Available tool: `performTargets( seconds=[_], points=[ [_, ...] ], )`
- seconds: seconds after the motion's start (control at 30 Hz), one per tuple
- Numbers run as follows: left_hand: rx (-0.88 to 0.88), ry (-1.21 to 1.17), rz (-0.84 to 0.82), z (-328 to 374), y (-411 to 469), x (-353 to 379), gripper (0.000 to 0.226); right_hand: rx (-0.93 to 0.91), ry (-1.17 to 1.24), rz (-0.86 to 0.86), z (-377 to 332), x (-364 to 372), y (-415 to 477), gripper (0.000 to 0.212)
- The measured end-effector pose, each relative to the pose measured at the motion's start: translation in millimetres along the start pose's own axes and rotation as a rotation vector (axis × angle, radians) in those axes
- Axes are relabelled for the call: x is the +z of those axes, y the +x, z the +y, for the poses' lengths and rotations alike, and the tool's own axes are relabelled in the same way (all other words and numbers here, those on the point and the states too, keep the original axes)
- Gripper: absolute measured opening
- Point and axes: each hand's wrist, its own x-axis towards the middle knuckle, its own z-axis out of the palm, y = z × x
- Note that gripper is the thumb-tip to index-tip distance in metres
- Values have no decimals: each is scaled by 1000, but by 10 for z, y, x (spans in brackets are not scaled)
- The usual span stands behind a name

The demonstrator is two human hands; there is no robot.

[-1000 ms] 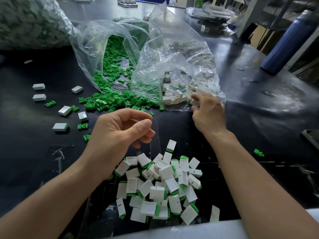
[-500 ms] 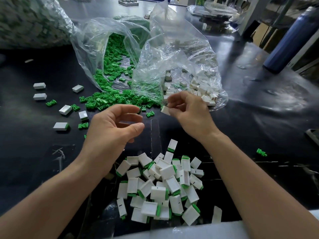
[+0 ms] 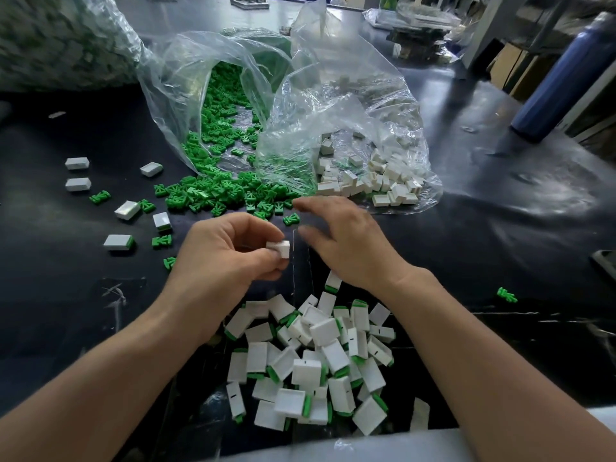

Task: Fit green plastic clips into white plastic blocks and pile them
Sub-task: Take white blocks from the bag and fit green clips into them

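- Bench (image 3: 500,228): black, glossy, with pale patches of glare.
- Clips (image 3: 213,195): one bright green throughout, no markings.
- Clip bag (image 3: 173,78) and block bag (image 3: 333,95): clear, colourless film.
- Bagged blocks (image 3: 376,181): plain white to off-white.
- Single block (image 3: 279,248) in the left hand (image 3: 226,258): plain white.
- Pile of fitted blocks (image 3: 316,361): white, each with a green strip at one end; some faces carry a short dark slit.
- Bottle (image 3: 563,81): dark blue.
- Large sack (image 3: 60,38): blurred green-and-white mottle.

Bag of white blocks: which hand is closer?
Right. The right hand is just short of the bag, fingers open; the left hand is farther back-left, pinching a white block.
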Motion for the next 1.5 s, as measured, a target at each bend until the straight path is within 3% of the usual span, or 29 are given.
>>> performTargets(
  seconds=[0.17,0.33,0.5,0.73,0.8,0.93,1.03,1.17,1.5],
  points=[
    [-19,-37,10,9,4,1,21,-55,-217,-299,33,79,11,52],
    [-46,-87,3,-2,13,2,21,-89,-213,-93,22,-2,11,37],
    [-72,-149,-19,-6,19,-6,17,46,-180,-131,32,7,-5,34],
    [-75,-210,-38,-25,33,-17,15,106,-138,-117,43,-45,2,9],
    [-75,-212,-36,-31,41,-17,14,108,-88,-93,46,-57,-4,8],
    [-76,-208,-31,-33,46,-23,15,129,299,0,-34,-107,-38,9],
    [-61,-214,-21,-47,52,-30,10,100,458,44,-110,-113,-76,15],
    [-61,-240,0,-63,66,-32,12,59,514,60,-171,-99,-119,21],
    [-39,-241,-3,-50,55,-22,16,30,476,26,-170,-87,-137,13]
  ],
)
